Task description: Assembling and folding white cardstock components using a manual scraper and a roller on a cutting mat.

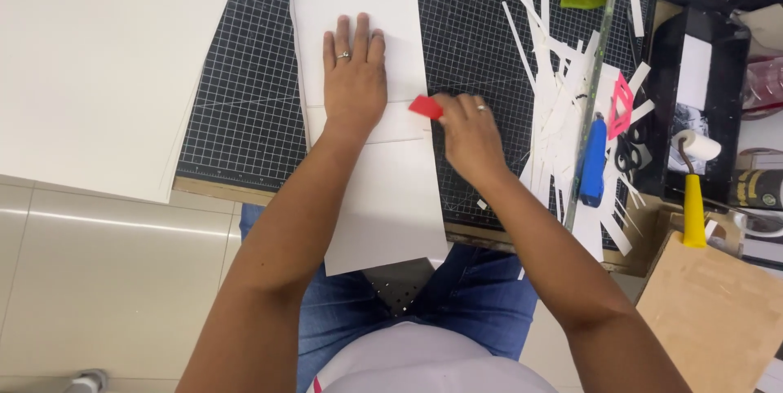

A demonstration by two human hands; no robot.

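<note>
- head view: folded white paper sheet (371, 189) lies on the black gridded cutting mat (245, 108), long axis running away from the person, near end overhanging the table edge, far end with clipped corners
- left hand (354, 75) flat on the sheet's upper half, fingers straight and together, palm down, gripping nothing
- right hand (466, 132) pinches a small red flat scraper (426, 107), fingers closed on it, tool tip on the sheet's right edge at a crease, pointing left
- black tray (701, 108) at right holds a white roller with yellow handle (693, 189)
- white paper offcut strips (563, 91) piled beside a blue-handled tool (594, 161)
</note>
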